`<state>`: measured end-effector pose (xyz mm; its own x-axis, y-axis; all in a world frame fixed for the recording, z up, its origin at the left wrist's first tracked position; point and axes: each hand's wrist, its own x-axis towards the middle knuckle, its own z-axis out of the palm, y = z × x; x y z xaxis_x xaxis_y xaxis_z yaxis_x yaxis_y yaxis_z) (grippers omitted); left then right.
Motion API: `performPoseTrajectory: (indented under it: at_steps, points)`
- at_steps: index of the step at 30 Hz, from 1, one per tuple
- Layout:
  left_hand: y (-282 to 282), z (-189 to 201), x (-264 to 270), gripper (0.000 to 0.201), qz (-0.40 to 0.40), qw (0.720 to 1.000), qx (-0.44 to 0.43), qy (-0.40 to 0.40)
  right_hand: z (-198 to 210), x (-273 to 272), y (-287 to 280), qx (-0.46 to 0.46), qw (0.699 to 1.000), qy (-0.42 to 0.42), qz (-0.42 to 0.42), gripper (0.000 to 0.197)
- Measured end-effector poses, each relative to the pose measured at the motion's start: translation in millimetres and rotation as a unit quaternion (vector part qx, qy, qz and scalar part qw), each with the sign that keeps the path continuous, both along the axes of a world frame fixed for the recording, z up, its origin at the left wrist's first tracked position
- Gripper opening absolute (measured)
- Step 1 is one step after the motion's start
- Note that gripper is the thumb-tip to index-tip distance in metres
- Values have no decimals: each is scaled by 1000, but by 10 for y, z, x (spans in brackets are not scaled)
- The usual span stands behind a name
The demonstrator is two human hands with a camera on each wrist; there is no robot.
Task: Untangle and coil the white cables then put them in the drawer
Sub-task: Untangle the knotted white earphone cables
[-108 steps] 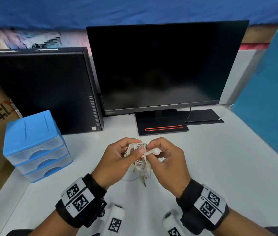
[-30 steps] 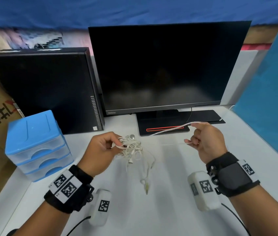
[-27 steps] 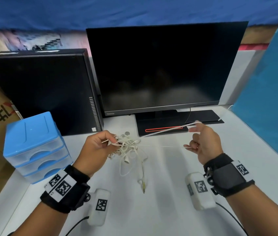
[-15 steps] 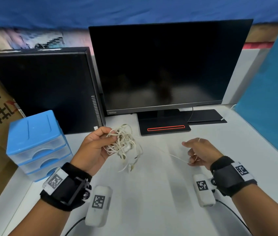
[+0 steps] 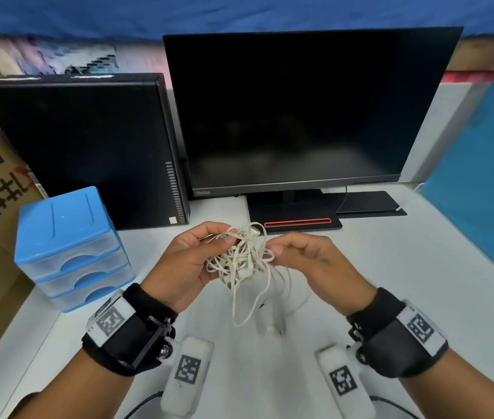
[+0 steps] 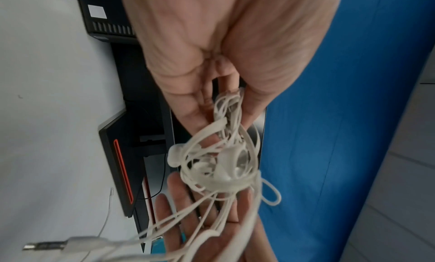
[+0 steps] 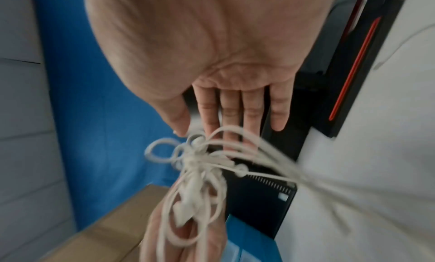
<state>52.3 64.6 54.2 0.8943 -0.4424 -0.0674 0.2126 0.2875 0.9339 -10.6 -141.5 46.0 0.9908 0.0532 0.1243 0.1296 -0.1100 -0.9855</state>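
Both hands (image 5: 185,261) (image 5: 315,261) hold tangled cables (image 5: 244,258) (above desk).

right hand (image 5: 309,261) back at cable tangle (image 5: 245,261), apparently pinching it, left hand (image 5: 185,267) lower

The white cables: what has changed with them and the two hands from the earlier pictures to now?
The right hand, which had pulled one strand out to the right and then lowered toward the table, has come back to the white cables and pinches the bundle's right side. The left hand still holds the tangle above the table; loose ends hang below it. The blue drawer unit stays shut, unmoved.
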Motion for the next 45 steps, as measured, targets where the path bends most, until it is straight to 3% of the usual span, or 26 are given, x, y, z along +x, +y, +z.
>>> performPoseTrajectory:
  at_steps: [10,15,19,23,28,33,39,42,45]
  points:
    - [9,90,-37,21,31,999,12,-11,49,-47,1,-34,998,8,-59,6]
    - [-26,84,-67,23,43,998,38,-25,42,-48,-26,-82,990,-57,-103,8]
    - [-68,71,-118,29,38,997,62,-31,33,-65,15,-114,986,-74,-94,11]
    - [-98,77,-157,18,33,997,64,-32,-23,-56,37,-131,986,-67,-78,10]
    - [-95,79,-177,26,29,997,67,-18,-80,-66,80,-120,989,-67,-52,10]
    - [-113,73,-162,31,28,998,25,41,-115,-49,107,-71,994,-74,-42,6]
    - [-50,131,-167,60,-73,989,-104,78,-95,-28,57,94,994,49,-24,6]
    - [-38,116,-162,65,-107,986,-119,53,-88,-26,70,137,988,65,3,29]
    - [-46,118,-170,58,-115,984,-127,39,-47,-53,72,141,988,57,25,35]
